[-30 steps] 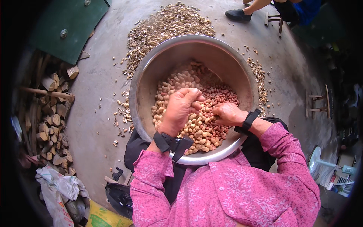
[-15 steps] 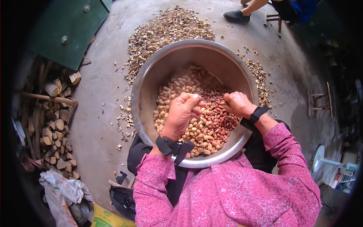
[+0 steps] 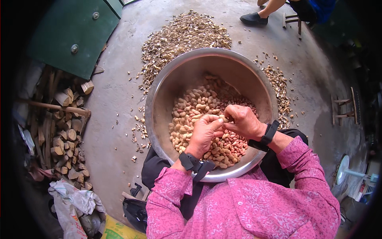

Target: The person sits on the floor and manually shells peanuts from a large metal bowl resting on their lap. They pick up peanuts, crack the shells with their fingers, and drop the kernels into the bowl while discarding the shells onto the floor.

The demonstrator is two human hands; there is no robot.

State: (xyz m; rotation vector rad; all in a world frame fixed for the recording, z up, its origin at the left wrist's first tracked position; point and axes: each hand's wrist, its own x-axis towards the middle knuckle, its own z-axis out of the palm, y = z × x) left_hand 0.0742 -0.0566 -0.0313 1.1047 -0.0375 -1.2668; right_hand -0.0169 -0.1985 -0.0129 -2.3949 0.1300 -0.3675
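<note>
A large metal basin (image 3: pixel 258 79) rests at my lap. Unshelled peanuts (image 3: pixel 185 113) fill its left and near part, and reddish shelled peanut kernels (image 3: pixel 236 141) lie on the right. Over the heap, my left hand (image 3: pixel 205 133) and my right hand (image 3: pixel 244 120) meet with fingertips pinched together. Between them is a pale peanut (image 3: pixel 225 118), mostly covered by the fingers. Both hands are closed on it, and dark straps circle both wrists.
A big pile of peanut shells (image 3: pixel 187 34) lies beyond the basin, with more shells (image 3: pixel 280 89) to its right. Stacked firewood (image 3: pixel 65 139) and sacks (image 3: pixel 75 203) are on the left. Stools (image 3: pixel 344 105), a fan (image 3: pixel 343 169) and another person's shoe (image 3: pixel 254 19) are on the right.
My hands were apart over the basin and have come together at a peanut. The right hand moved left toward the left hand. The whole view has shifted slightly.
</note>
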